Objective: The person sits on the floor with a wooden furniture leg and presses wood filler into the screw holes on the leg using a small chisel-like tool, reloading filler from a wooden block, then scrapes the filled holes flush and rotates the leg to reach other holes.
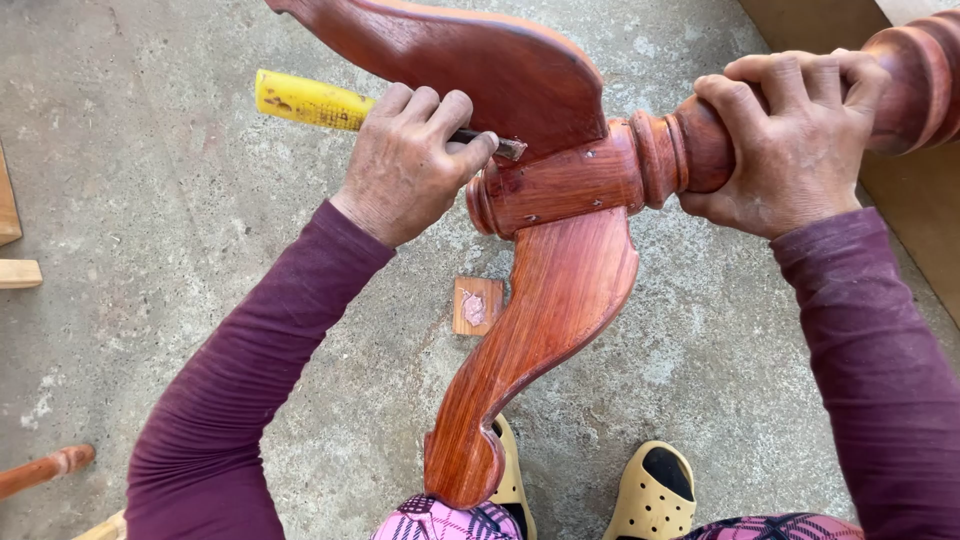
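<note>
while the right hand [790,140] clamps the turned post [670,150], the left hand [410,160] grips a yellow-handled chisel [310,100] — tip at the leg joint [520,150].

Small wooden block [478,305] on concrete floor [150,180], turned wooden spindle [45,470] lower left, pale wood offcuts [15,272] at left edge

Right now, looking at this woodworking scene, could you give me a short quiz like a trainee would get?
1. True or false: the left hand holds a yellow-handled tool against the joint of the red wooden pedestal.
2. What does the right hand grip? A) the turned column B) a curved leg C) a hammer
3. What lies on the concrete floor under the pedestal?

Key: 1 true; 2 A; 3 a small wooden block.
</note>
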